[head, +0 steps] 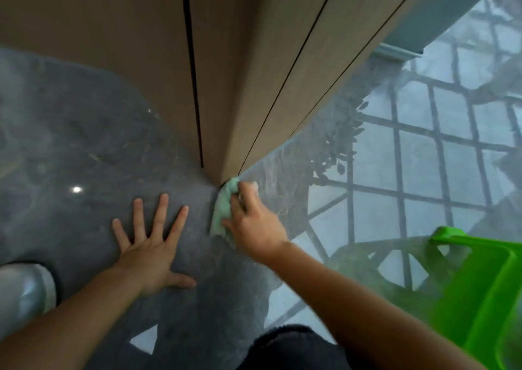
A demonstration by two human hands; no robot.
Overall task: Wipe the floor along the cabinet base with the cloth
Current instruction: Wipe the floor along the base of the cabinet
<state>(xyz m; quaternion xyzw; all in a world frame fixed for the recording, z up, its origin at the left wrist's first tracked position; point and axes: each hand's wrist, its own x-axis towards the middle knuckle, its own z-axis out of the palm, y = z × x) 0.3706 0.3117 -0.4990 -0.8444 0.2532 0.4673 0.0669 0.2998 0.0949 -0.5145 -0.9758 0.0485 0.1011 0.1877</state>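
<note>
Fingers of the right hand (254, 228) bunch the soft, limp green cloth (223, 208) against the floor (84, 143) at the cabinet base (223, 171), best gripped mid-wad, while the left hand (149, 245) lies splayed flat

Left hand (152, 252): bare, no rings, no glove.
Right hand (254, 228): bare, no glove; partly blurred.
Forearms: both bare up to the frame edge, no sleeves, watch or bands in view.
Legwear (291, 347): dark, nearly black fabric with a slightly fuzzy edge, at the bottom centre.
Footwear (26, 290): pale grey-white rounded toe at the left edge, blurred.
</note>
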